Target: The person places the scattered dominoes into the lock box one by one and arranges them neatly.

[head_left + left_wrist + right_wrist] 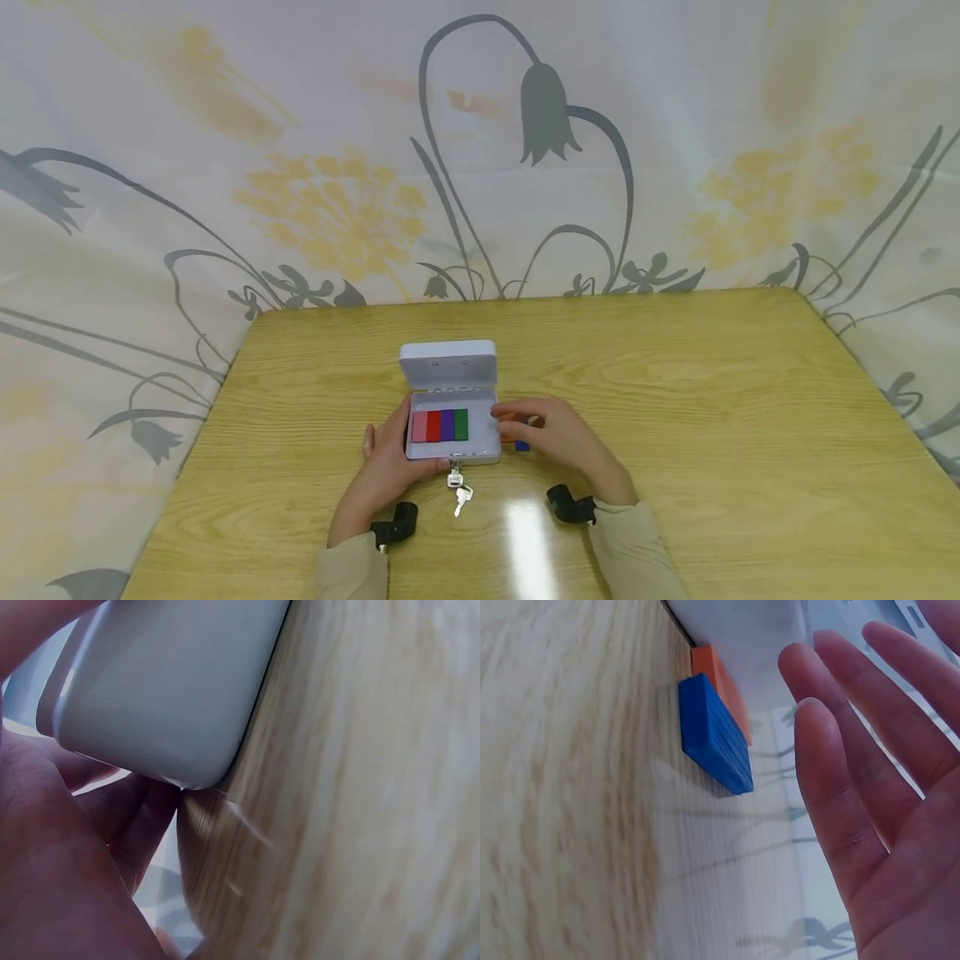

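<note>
A small white lockable box [482,417] sits on the table with its lid [448,367] raised. Inside, a pink block [419,427], a red block [433,426], a purple block [447,425] and a green block [461,424] lie side by side. My left hand [393,454] grips the box's left end, thumb at the front. By the right wall hovers my right hand [558,433], its fingers loosely extended and holding nothing. Below it, an orange block [718,686] and a blue block [714,739] rest on the table beside the box.
A key [454,478] sits at the box's front lock, and another key [463,498] hangs from it. Wood-grain tabletop [712,400] spreads around the box. Behind the table hangs a flower-patterned cloth [480,167].
</note>
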Motion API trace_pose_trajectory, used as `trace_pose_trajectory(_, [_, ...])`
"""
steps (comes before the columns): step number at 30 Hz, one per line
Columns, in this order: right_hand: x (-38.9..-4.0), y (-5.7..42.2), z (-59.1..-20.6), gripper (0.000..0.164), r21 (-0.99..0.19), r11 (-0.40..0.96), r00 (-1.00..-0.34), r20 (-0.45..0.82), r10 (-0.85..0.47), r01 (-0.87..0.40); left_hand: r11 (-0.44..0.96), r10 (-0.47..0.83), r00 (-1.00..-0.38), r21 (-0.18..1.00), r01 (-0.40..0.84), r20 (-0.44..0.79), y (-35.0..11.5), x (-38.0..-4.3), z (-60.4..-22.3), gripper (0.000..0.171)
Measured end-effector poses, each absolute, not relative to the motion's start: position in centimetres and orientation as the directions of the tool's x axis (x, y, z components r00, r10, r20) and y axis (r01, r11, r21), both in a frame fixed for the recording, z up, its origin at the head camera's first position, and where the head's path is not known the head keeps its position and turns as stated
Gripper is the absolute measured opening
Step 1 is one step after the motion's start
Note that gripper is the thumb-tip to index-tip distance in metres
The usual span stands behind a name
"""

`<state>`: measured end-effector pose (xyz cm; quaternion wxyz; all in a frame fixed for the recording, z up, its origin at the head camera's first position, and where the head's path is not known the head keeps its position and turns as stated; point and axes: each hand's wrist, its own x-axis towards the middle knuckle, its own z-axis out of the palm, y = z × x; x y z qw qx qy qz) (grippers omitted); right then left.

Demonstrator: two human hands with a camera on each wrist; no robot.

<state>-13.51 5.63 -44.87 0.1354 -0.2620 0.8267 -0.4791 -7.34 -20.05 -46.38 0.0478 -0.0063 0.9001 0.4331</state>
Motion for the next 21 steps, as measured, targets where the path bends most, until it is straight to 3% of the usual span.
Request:
trace_pose_trajectory(7, [-13.6,6.5,-44.7,0.04,-0.867,0.426,-0.856,0.003,-0.516,-0.259,0.631,0.033,-0.993,0.773,-0.068,-0.115,-20.0,-7.5,-46.4,0.109])
trace_pose_trajectory(21, [-14.4,8.0,-45.6,0.049,-0.821,0.486,-0.851,-0.001,-0.526,-0.3,0.625,0.032,-0.993,0.777,-0.069,-0.114,-20.1,-7.5,-46.4,0.109])
